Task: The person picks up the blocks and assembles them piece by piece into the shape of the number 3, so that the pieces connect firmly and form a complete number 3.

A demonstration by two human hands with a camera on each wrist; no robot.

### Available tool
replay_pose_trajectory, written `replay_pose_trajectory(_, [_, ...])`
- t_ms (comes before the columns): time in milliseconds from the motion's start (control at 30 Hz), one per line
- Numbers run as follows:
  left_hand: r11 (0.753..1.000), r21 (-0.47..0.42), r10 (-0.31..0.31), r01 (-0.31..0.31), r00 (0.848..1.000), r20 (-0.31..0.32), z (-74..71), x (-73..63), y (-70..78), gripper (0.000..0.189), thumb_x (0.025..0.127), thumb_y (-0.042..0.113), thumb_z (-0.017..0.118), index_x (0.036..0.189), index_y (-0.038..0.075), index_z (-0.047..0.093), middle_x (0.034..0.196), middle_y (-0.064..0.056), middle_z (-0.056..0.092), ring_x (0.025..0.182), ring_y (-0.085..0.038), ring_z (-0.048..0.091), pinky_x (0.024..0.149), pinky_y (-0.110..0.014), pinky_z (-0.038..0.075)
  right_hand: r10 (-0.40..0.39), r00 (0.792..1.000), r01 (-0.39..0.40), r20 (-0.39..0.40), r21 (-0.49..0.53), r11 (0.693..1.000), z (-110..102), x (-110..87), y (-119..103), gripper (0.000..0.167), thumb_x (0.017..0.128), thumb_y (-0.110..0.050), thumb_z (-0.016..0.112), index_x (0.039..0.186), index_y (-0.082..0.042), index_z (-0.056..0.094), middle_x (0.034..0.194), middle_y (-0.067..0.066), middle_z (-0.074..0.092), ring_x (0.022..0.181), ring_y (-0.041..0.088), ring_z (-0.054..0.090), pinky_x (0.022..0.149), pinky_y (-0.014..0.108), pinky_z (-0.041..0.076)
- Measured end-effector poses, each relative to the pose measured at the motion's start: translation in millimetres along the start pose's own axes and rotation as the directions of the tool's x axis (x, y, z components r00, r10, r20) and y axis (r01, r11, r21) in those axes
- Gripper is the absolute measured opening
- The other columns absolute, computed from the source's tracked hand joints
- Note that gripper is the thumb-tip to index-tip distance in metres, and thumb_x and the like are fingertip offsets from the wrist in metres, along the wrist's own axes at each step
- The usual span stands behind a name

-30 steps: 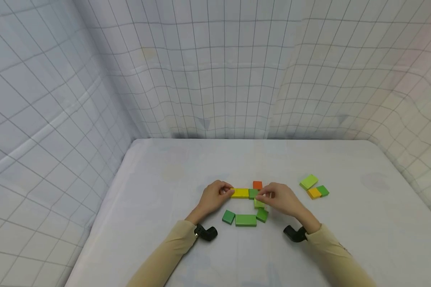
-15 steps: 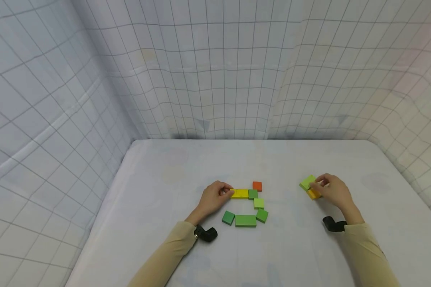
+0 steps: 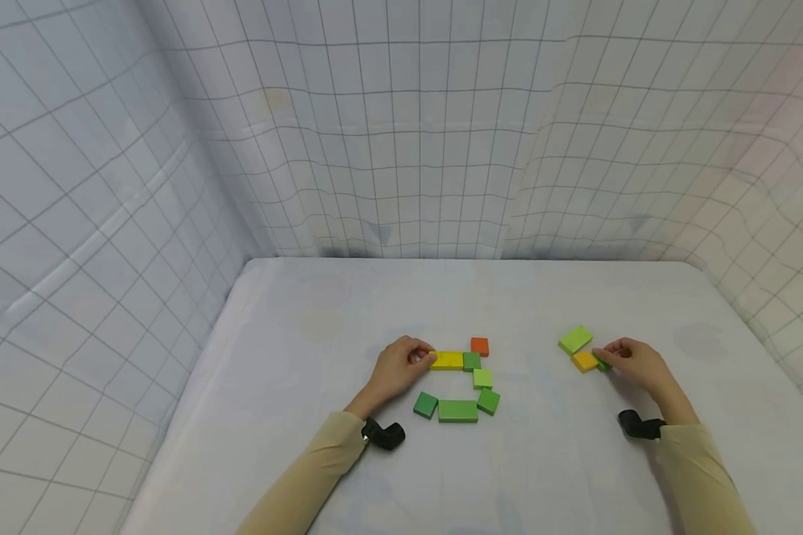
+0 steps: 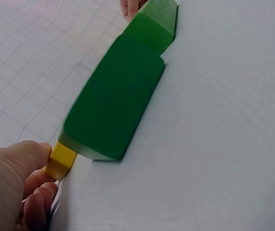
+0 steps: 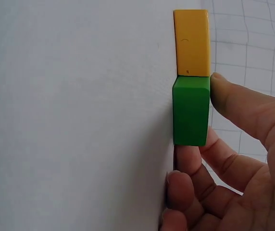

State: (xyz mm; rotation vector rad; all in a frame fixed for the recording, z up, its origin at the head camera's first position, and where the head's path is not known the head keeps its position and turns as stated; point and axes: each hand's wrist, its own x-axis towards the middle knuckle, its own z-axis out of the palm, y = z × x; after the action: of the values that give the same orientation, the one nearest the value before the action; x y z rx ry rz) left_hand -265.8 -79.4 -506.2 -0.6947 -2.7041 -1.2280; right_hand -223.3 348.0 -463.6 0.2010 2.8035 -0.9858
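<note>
My left hand (image 3: 396, 366) pinches the left end of a long yellow block (image 3: 447, 361), thumb on one side and fingertips on the other. In the left wrist view the yellow block's end (image 4: 60, 161) peeks out behind a dark green block (image 4: 113, 101). Over on the right, my right hand (image 3: 641, 365) holds a small green block (image 5: 191, 115) between thumb and curled fingers. This block sits against an orange block (image 5: 192, 43) on the table. From above, the hand partly covers the green block.
A lime block (image 3: 575, 339) lies beside the orange one. Right of the yellow block come a green square (image 3: 471, 362), a red-orange square (image 3: 479, 346) and a lime square (image 3: 482, 379). Nearer are a green oblong block (image 3: 458, 411) and another green square (image 3: 488, 401).
My right hand has left the lime square and travelled right to the loose blocks, passing over the orange one to grip the small green block. The left hand has stayed at the yellow block.
</note>
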Motion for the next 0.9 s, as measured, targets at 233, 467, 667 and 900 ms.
replay_pose_trajectory(233, [1.0,0.001,-0.01,0.01,1.0,0.0,0.0,0.5,1.2,0.019,0.091,0.027,0.065,0.101,0.012,0.071,0.081,0.007,0.055,0.066,-0.008,0.046,0.061,-0.024,0.038,0.014,1.0,-0.014,0.005,0.003,1.0,2.4,-17.3,2.1,0.061,0.09,-0.054,0.057,0.106,0.005,0.057,0.093,0.011,0.057,0.082,0.025,0.049,0.063,0.032,0.04])
replay_pose_trajectory(467, [1.0,0.006,-0.011,0.011,1.0,-0.005,0.2,0.0,0.9,0.019,0.091,0.026,0.066,0.101,0.011,0.071,0.081,0.006,0.056,0.066,-0.008,0.047,0.061,-0.024,0.039,0.004,0.999,-0.004,0.038,0.006,1.0,7.9,-39.5,0.2,0.05,0.089,-0.047,0.063,0.099,0.001,0.06,0.083,0.005,0.056,0.075,0.02,0.047,0.061,0.032,0.039])
replay_pose_trajectory(667, [0.999,0.021,-0.03,0.03,1.0,0.006,1.4,1.7,-1.7,0.019,0.091,0.028,0.066,0.101,0.013,0.071,0.081,0.007,0.055,0.067,-0.007,0.047,0.061,-0.024,0.039,-0.007,0.998,0.006,0.056,0.008,1.0,22.7,-48.2,-10.5,0.046,0.086,-0.049,0.066,0.092,-0.004,0.062,0.077,0.003,0.056,0.07,0.019,0.047,0.058,0.031,0.038])
replay_pose_trajectory(900, [0.999,0.006,-0.042,0.042,0.999,0.016,2.0,1.4,-0.3,0.019,0.091,0.028,0.066,0.101,0.012,0.071,0.082,0.007,0.055,0.067,-0.008,0.047,0.061,-0.024,0.038,-0.076,0.996,0.077,0.044,-0.002,0.997,42.7,-52.0,-34.8,0.038,0.085,-0.045,0.068,0.085,-0.007,0.062,0.068,-0.002,0.058,0.064,0.016,0.048,0.056,0.029,0.037])
